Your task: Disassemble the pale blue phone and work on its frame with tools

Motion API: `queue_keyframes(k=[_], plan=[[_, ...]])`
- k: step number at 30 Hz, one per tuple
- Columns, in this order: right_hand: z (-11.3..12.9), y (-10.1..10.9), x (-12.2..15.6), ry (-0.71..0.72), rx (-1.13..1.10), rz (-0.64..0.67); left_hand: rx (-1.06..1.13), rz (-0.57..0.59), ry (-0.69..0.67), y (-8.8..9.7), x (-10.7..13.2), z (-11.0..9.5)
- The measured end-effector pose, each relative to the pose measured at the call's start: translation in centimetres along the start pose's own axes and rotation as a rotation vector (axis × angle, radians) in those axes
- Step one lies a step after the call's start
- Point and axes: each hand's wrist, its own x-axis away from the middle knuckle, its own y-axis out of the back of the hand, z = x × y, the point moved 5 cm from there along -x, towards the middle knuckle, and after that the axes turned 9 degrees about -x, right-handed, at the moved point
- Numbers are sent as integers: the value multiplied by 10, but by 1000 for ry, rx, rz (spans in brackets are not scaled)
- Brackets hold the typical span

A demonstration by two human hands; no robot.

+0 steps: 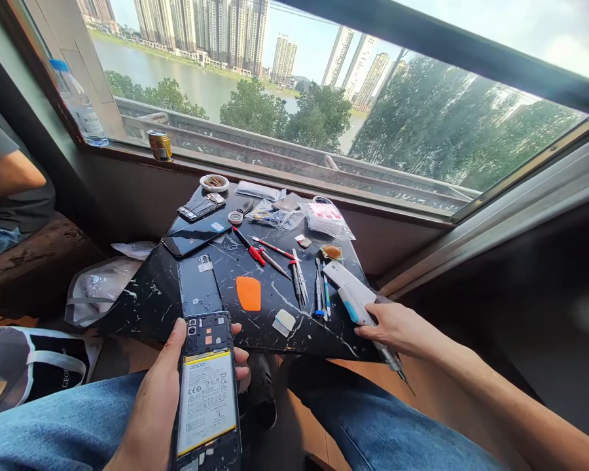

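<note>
My left hand [152, 399] is wrapped round an opened phone [207, 392] with its back off; the white battery with its label faces up. I hold it over my lap, just in front of the black marbled table [152, 301]. My right hand [390, 325] lies on the table's right front corner, fingers closed on a long metal tool [373, 324] with a blue-tipped white handle. A dark back cover [199, 286] lies on the table just beyond the phone. An orange pick [249, 293] sits to its right.
Red-handled screwdrivers [255, 252], tweezers [300, 281], pens, another phone [196, 237], plastic bags [326, 219] and a small dish [214, 182] cover the table. A can [160, 145] and a bottle [78, 104] stand on the window sill. Another person's arm [4, 173] is at far left. Bags lie on the floor.
</note>
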Motion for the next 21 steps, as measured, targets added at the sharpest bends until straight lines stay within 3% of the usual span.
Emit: queue_keyframes(k=[7,12,16,21], plan=[[14,6,1,56,-24,-35,117,164,109,-13,6,20],[24,26,4,63,-31,-131,209,278,197,-16,13,36],[56,41,0,125,-83,-239,259,334,255,-20,20,48],[104,41,-32,192,-145,-314,241,366,276,-22,24,50]])
